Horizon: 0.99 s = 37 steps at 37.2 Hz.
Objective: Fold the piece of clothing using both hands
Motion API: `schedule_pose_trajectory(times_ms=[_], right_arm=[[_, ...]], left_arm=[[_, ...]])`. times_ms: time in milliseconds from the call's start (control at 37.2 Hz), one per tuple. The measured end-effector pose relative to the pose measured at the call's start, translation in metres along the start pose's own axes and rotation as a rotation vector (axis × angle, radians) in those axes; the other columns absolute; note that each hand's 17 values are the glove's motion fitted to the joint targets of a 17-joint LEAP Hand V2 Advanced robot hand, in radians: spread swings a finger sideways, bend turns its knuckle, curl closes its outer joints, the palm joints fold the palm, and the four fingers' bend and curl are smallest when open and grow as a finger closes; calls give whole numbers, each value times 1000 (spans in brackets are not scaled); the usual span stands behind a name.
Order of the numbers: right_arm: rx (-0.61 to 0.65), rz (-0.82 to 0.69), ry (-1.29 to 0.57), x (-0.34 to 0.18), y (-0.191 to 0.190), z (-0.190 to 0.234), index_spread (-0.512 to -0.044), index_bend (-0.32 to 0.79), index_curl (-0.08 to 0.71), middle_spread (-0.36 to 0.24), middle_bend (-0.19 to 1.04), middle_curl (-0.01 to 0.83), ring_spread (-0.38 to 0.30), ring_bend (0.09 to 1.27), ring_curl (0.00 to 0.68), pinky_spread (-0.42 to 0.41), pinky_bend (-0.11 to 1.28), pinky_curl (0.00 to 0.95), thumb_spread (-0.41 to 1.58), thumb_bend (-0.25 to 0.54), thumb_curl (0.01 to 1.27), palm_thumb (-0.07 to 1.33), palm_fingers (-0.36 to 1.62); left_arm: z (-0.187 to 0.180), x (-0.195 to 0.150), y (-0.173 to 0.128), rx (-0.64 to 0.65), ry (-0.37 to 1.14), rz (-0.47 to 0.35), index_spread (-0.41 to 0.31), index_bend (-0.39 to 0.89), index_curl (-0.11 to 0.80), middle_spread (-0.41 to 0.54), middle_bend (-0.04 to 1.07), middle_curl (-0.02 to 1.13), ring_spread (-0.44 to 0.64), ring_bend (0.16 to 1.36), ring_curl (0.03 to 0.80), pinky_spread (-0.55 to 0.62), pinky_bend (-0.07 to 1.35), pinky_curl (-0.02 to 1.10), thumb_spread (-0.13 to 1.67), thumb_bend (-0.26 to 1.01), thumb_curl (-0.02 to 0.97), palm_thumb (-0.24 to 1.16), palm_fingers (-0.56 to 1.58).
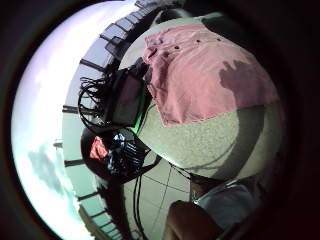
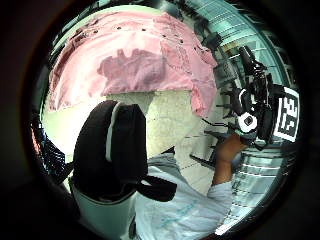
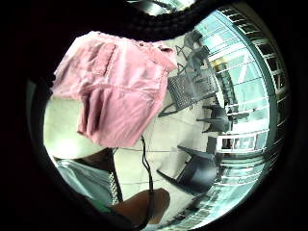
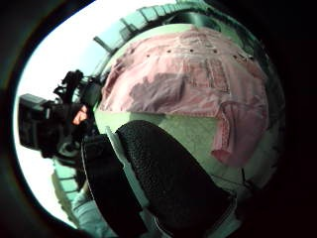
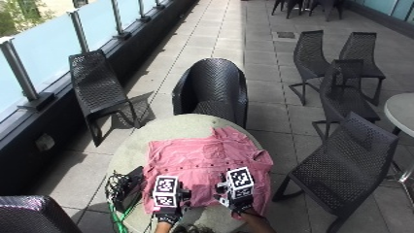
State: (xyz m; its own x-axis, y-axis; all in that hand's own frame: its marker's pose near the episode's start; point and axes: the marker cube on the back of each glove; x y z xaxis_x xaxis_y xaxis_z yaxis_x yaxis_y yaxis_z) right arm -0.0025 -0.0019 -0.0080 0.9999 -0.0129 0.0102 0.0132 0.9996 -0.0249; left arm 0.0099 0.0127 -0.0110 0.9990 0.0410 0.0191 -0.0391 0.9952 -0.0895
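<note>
The pink shirt [image 5: 206, 167] lies spread across the bench [image 5: 129, 153] just beyond both hands, long axis sideways; their grip cannot be told.

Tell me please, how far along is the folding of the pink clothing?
Done: the pink garment lies spread flat on the round table, one side hanging over the edge. In hand: the left hand and right hand are at its near edge; any grip is hidden. Left: every fold.
</note>
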Motion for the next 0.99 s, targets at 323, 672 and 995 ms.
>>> schedule_pose_trajectory(times_ms=[323, 672, 995], right_arm=[[-91, 15, 20, 6, 5, 35, -396, 136, 229, -26, 198, 260, 173, 251, 169, 310, 399, 271, 1045, 37, 191, 162, 125], [-341, 58, -100, 17, 6, 77, -347, 66, 189, -6, 160, 264, 92, 476, 256, 181, 612, 346, 1083, 135, 285, 515, 295], [4, -5, -13, 34, -22, 121, -335, 299, 302, -157, 226, 320, -164, 485, 282, -52, 492, 317, 1248, 296, 345, 843, 972]], left_arm=[[29, -11, -10, 58, -55, -35, -70, 82, 100, 108, 289, 287, 359, 762, 266, 457, 524, 279, 1142, 15, 232, 252, 106], [144, -34, -78, 16, -153, 71, -60, 227, 167, 85, 260, 312, 283, 767, 277, 404, 523, 299, 1160, 6, 279, 368, 228], [116, -30, -70, 352, -127, 114, -230, 361, 307, -198, 286, 345, -161, 655, 270, -7, 400, 300, 1243, 132, 363, 674, 1002]])
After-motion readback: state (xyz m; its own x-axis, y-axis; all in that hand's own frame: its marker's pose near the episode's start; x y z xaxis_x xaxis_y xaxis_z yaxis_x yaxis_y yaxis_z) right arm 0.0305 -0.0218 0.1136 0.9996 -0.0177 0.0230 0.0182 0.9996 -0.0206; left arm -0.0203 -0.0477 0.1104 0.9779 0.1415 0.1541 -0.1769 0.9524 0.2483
